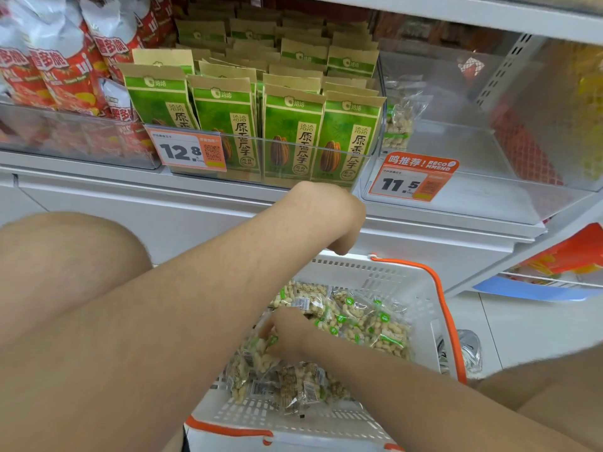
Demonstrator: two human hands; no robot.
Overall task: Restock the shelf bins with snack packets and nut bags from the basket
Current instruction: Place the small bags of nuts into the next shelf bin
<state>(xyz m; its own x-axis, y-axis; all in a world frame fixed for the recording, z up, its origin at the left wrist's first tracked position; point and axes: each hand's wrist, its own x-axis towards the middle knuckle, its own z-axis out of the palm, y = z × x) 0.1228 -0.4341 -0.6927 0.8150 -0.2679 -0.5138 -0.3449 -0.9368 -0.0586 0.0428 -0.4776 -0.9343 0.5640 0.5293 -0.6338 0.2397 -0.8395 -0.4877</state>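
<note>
Nut bags lie in a heap inside the white basket, which stands below the shelf. The right hand is down in this heap, and its fingers curl round one nut bag at the left side of the pile. The left hand hangs above the far rim of the basket with the wrist bent downward. Its fingers are hidden, so I cannot tell whether it grasps something. On the shelf, the clear bin at the right holds a single bag of nuts in its back left corner. The bin just beside it is full of green seed packets, and red snack packets stand further left.
</note>
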